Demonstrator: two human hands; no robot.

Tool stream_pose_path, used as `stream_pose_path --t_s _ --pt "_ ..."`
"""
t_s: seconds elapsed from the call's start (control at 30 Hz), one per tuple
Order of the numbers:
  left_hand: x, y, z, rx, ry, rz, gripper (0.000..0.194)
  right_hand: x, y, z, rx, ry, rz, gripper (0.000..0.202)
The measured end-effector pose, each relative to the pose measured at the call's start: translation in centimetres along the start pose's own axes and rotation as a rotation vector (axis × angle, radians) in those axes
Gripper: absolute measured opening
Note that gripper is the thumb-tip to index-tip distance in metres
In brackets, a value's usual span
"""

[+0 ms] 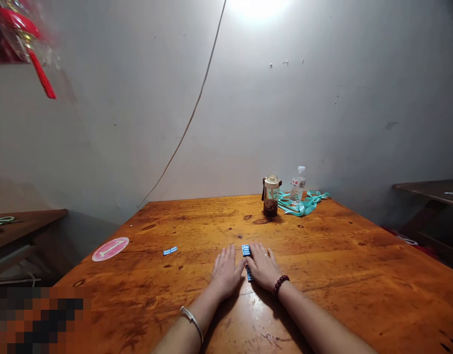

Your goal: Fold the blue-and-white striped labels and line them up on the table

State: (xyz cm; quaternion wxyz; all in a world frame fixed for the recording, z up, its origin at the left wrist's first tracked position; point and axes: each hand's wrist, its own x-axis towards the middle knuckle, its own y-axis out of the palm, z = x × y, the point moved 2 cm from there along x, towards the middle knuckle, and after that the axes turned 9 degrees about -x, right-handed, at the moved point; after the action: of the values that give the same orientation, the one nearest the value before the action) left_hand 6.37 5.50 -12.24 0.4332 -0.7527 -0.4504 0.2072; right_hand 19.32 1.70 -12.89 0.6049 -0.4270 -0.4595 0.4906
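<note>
Small blue-and-white striped pieces [246, 250] lie on the wooden table between my two hands, partly hidden under my right hand. My right hand [263, 268] rests palm down with its fingers stretched forward, its inner side over these pieces. To their left, my left hand [225, 273] lies flat, fingers extended and thumb reaching toward the right hand. Neither hand is closed around anything. Farther left sits another small blue-and-white strip [170, 251], apart from both hands. What exactly the pieces are is too small to tell.
The wooden table [196, 221] carries a brown-liquid tumbler [271, 199], a clear water bottle [297, 187] and a turquoise ribbon [302, 208] at the back right. A pink round sticker [110, 249] marked 1 is at the left edge. A cable [196, 105] runs down the wall.
</note>
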Motion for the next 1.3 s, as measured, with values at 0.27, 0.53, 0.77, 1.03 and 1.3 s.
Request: stream_pose_path --t_s 0.27,0.53,0.77,1.03,1.3 --pt "0.6 -1.7 1.5 -0.331 -0.037 -0.212 0.058 0.1 -0.5 -0.8 0.32 -0.044 -0.181 0.042" --pt "-0.8 0.6 -1.3 -0.499 0.062 0.023 0.067 -1.9 0.5 2.1 0.401 -0.169 0.025 0.064" --pt "0.5 -1.4 1.1 -0.498 -0.026 -0.246 0.059 0.4 -0.6 -1.4 0.487 0.003 -0.217 0.043" --pt "0.2 -1.0 -0.3 -0.553 0.179 -0.037 0.045 1.2 -1.1 0.2 0.566 -0.278 -0.01 0.026" --pt "-0.8 -2.8 0.5 -0.393 0.248 0.002 0.05 -6.3 -6.5 -2.5 0.413 -0.459 0.276 0.076"
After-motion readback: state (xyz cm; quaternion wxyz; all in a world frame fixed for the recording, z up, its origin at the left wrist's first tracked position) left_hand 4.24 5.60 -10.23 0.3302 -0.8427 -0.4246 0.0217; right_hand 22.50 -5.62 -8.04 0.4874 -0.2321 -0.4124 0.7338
